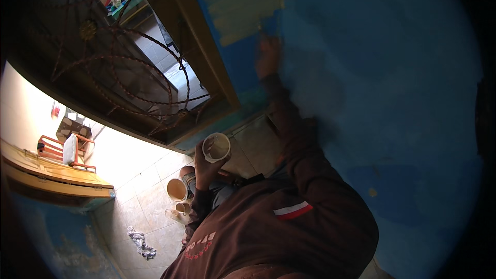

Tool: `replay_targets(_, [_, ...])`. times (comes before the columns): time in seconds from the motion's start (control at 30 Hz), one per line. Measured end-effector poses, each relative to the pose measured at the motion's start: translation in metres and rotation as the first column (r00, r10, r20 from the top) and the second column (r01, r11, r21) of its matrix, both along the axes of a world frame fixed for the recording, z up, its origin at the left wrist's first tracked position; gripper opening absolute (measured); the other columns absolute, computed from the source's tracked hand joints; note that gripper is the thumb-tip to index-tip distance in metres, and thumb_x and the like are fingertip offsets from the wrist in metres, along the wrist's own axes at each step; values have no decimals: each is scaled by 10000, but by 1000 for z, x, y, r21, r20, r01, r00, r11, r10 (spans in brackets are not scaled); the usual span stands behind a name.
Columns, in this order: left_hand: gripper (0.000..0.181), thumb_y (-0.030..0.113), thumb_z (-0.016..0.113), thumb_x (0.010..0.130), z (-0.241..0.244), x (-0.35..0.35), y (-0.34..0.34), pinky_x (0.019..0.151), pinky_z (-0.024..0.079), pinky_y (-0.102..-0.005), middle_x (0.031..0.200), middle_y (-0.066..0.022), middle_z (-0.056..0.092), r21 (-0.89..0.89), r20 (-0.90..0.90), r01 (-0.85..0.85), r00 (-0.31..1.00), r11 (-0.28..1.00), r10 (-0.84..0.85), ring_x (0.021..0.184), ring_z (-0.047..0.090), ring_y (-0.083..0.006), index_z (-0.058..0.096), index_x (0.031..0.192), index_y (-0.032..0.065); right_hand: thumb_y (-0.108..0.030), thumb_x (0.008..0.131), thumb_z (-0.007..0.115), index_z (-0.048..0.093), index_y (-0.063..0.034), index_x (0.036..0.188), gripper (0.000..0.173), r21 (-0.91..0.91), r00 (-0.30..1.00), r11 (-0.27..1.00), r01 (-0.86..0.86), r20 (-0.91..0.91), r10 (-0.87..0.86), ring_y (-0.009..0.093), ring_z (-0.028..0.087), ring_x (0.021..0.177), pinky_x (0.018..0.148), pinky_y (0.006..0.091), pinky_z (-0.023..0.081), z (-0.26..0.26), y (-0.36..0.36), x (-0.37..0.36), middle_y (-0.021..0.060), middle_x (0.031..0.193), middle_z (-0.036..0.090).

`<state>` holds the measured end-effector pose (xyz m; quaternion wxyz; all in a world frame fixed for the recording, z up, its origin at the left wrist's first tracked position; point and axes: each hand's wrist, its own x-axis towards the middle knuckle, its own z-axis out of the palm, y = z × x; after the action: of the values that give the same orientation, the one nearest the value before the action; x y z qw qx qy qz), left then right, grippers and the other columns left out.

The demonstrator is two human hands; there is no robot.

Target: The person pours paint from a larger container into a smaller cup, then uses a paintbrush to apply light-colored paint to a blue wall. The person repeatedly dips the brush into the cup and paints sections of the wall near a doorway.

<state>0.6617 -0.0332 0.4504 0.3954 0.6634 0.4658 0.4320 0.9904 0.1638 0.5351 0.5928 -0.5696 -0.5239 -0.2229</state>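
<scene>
My left hand [205, 166] holds a pale plastic tub [216, 147] by its side, low in front of my body; a pale residue coats its inside. My right hand [269, 56] is raised against the blue wall [372, 66], closed around a slim tool, perhaps a paintbrush [260, 27], whose tip points upward; blur and shadow hide most of it. Just beyond its tip lies a patch of yellowish paint [244, 6] with streaky strokes and a fairly straight right edge, beside the wooden window frame [209, 46].
Left of my body, a bucket [177, 190], a cup [182, 207] and a clear glass [169, 214] stand on the tiled floor [143, 209]. A crumpled cloth [142, 243] lies farther off. Twisted metal grillwork [128, 58] crosses the window. A wooden armchair [69, 151] stands beyond the wooden door [58, 166].
</scene>
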Motion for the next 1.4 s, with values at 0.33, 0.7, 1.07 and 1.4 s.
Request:
replay_targets(0.33, [784,193,921,648,13,9,-1,968,495,-364,1224,-122,611,21,-82,19,996,1000,-18,1148,602,-235,488,1285,53,-121,923,627,666,-32,1164,259,131,937,936,-326,-90,339,382,603,931,798,454,491,-6,-27,-101,184,1034,621])
replay_targets(0.7, [774,185,912,659,2,-1,2,965,496,-372,1235,-129,605,19,-31,3,1000,1000,-2,1149,601,-246,481,1286,43,-163,993,603,678,-44,1155,215,44,995,996,79,-59,-76,270,607,766,672,392,511,24,-1,52,120,875,565])
replay_targets(1.07, [771,180,916,647,4,3,3,954,497,-365,1210,-122,601,17,-57,-8,998,1000,9,1126,604,-242,492,1275,42,-112,944,651,681,-57,1146,212,41,994,997,62,-97,-58,302,610,817,726,416,513,15,-4,49,134,912,595])
replay_targets(1.4, [793,171,922,647,4,-2,1,971,493,-363,1231,-110,593,-5,-77,-23,997,1000,22,1152,590,-225,478,1292,46,-155,951,629,659,-33,1106,200,40,988,988,-147,-50,149,364,593,869,782,450,493,-10,-4,48,166,947,593])
